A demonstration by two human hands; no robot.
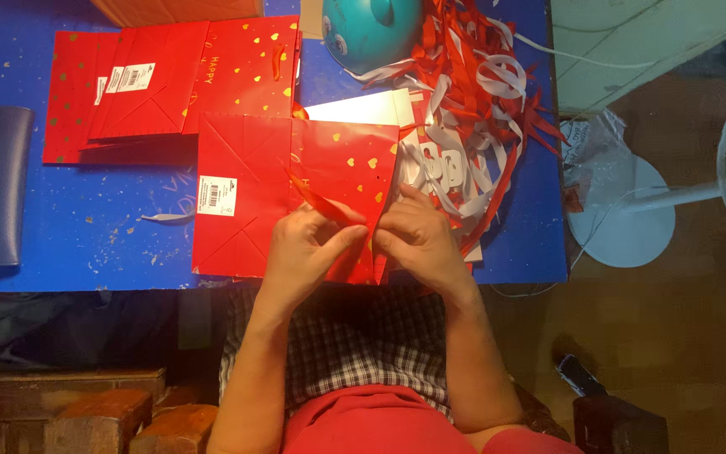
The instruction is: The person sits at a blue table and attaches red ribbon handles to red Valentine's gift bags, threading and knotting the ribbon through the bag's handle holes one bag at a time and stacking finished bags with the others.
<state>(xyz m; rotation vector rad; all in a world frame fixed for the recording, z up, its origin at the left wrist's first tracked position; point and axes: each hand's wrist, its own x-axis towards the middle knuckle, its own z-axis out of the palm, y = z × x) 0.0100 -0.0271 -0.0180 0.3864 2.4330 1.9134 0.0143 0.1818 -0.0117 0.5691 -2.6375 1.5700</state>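
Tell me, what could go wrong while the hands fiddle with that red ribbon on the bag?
1. The left hand and right hand pinch a thin red ribbon at the flat red paper gift bag with gold hearts; a hard tug might tear the paper.
2. The bag's lower edge lies at the edge of the blue table, so it might slide off.
3. The tangled heap of red and white ribbons close by could snag.

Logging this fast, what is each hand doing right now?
Left hand: closed, pinching a red ribbon over the red gift bag.
Right hand: closed on the bag's edge.
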